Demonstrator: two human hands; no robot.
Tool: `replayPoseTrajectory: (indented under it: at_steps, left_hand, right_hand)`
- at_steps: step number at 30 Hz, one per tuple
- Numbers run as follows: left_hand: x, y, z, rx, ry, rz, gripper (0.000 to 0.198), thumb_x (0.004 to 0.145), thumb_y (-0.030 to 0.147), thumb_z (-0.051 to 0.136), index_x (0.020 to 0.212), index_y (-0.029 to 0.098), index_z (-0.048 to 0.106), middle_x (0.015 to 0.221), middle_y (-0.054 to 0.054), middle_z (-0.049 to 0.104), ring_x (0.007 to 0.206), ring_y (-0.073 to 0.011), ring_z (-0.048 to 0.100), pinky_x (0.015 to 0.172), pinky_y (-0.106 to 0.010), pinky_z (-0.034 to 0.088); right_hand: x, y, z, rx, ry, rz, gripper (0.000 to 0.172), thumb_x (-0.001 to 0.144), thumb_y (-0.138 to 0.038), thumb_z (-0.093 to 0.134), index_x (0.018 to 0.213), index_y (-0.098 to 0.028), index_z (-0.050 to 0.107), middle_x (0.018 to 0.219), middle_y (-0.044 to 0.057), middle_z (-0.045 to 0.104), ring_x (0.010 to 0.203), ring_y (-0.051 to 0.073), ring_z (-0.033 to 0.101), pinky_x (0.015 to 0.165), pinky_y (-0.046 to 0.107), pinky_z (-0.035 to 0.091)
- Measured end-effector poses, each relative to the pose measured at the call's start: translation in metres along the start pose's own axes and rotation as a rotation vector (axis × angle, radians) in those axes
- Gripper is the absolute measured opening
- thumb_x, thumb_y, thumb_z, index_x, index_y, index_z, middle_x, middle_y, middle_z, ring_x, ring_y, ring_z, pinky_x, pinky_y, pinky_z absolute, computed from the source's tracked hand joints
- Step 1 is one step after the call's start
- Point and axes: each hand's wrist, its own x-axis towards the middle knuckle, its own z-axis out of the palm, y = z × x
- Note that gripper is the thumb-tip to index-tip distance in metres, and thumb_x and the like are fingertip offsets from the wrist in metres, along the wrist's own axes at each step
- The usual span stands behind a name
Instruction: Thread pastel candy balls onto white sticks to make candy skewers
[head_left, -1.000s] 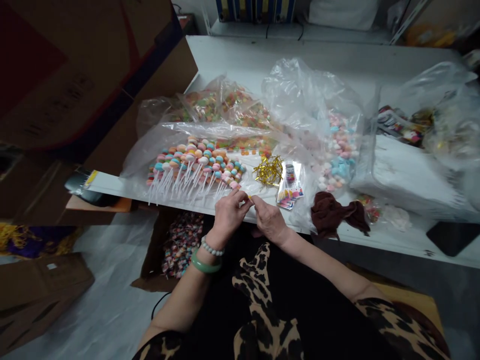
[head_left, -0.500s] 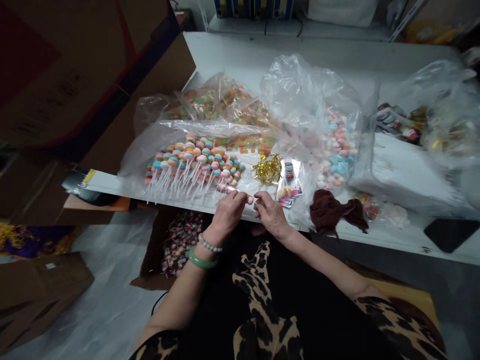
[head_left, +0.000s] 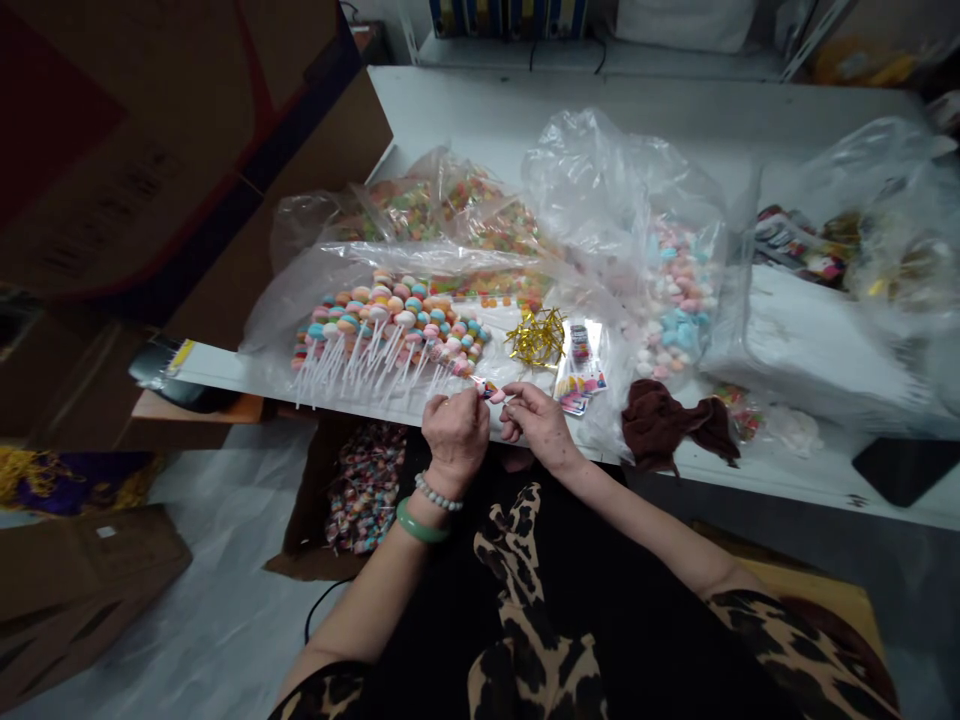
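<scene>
Both hands pinch one wrapped sweet [head_left: 489, 391], frame centre | left hand [head_left: 455, 432] since rolled knuckles-up | right hand [head_left: 536, 425] steady | I read wrapper-twisting underway.

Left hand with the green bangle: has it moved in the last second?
Yes, slightly. Against the gold twist-tie bundle, which keeps its place, the left hand, pinching a small pink sweet, has curled its fingers and swung its wrist right.

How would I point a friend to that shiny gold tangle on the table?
Start at the near edge of the white table, where the left hand and right hand pinch a small sweet. Just beyond it, the gold tangle lies between the pastel lollipops and a printed packet. It alone is wiry and metallic.
</scene>
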Motion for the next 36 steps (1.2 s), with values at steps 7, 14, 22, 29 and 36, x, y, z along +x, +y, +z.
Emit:
replayPoseTrajectory:
  at_steps: [7,14,22,29,36]
  left_hand:
    - [0.005,0.009,-0.010,-0.112,-0.012,-0.179,0.021,0.091,0.027,0.049,0.076,0.020,0.063,0.063,-0.004,0.063,0.061,-0.0174,0.054,0.076,-0.033,0.038]
    - [0.014,0.011,-0.010,-0.279,-0.068,-0.168,0.024,0.093,0.031,0.049,0.073,0.020,0.056,0.065,-0.001,0.060,0.062,-0.0158,0.051,0.065,-0.029,0.035]
    - [0.001,0.008,-0.001,-0.394,-0.077,-0.126,0.019,0.094,0.030,0.048,0.079,0.020,0.057,0.069,-0.001,0.060,0.064,-0.0157,0.053,0.066,-0.029,0.037]
    - [0.002,0.010,-0.004,-0.053,-0.001,-0.051,0.011,0.089,0.024,0.053,0.085,0.018,0.061,0.066,-0.003,0.061,0.062,-0.0185,0.055,0.068,-0.033,0.033]
    - [0.015,0.013,-0.019,0.084,-0.053,-0.055,0.011,0.086,0.021,0.052,0.086,0.020,0.063,0.079,-0.007,0.065,0.068,-0.0204,0.056,0.067,-0.033,0.033]
  right_hand:
    - [0.000,0.017,-0.003,-0.227,0.059,-0.210,0.022,0.084,-0.019,0.045,0.098,-0.022,0.063,0.079,-0.001,0.065,0.054,0.009,0.059,0.054,0.022,0.049]
    - [-0.004,0.022,-0.008,-0.928,0.019,-0.680,0.041,0.091,-0.009,0.037,0.121,-0.019,0.064,0.086,0.007,0.067,0.077,0.016,0.062,0.070,0.024,0.050]
    - [0.005,0.021,-0.005,-0.628,0.111,-0.388,0.031,0.089,-0.014,0.041,0.111,-0.020,0.062,0.076,0.000,0.064,0.056,0.011,0.059,0.061,0.023,0.050]
    - [0.004,0.014,-0.002,-0.604,0.152,-0.496,0.032,0.086,-0.010,0.042,0.106,-0.020,0.064,0.086,0.002,0.069,0.058,0.011,0.060,0.066,0.023,0.052]
    - [0.002,0.023,-0.005,-0.942,0.120,-0.859,0.044,0.086,-0.002,0.038,0.119,-0.016,0.063,0.099,0.010,0.070,0.093,0.019,0.066,0.081,0.028,0.055]
